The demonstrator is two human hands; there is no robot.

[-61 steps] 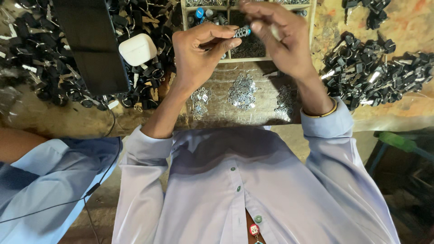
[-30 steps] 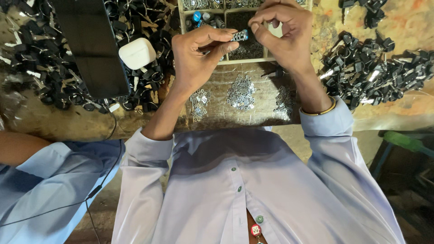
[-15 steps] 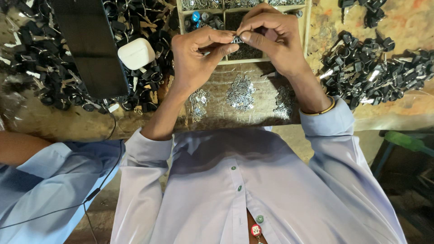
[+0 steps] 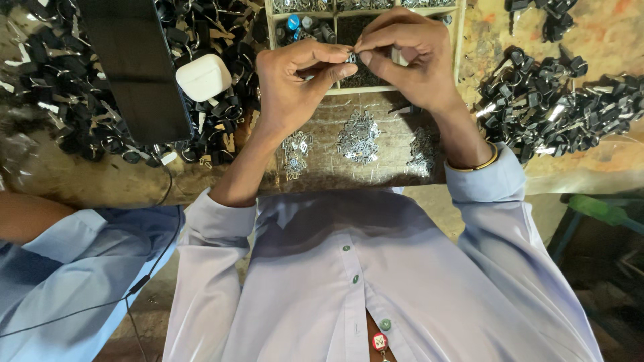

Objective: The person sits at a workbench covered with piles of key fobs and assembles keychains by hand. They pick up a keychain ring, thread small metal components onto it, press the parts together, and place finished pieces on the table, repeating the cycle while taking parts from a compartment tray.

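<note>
My left hand [image 4: 295,80] and my right hand [image 4: 409,57] meet above the bench, fingertips pinched together on one small metal part [image 4: 351,57]. The part is mostly hidden by my fingers. Below the hands, three small heaps of shiny metal clips [image 4: 359,137] lie on a worn wooden board [image 4: 376,171]. Behind the hands stands a compartmented tray [image 4: 459,40] holding small dark and blue pieces.
Piles of black plastic and metal parts [image 4: 557,100] cover the bench at right and at left [image 4: 60,74]. A dark phone [image 4: 137,67] and a white earbud case [image 4: 203,77] rest on the left pile. Another person's blue sleeve [image 4: 74,268] is at lower left.
My hands have closed in on each other. The right hand came down from above the tray, and both sets of fingertips now pinch the small part together.
</note>
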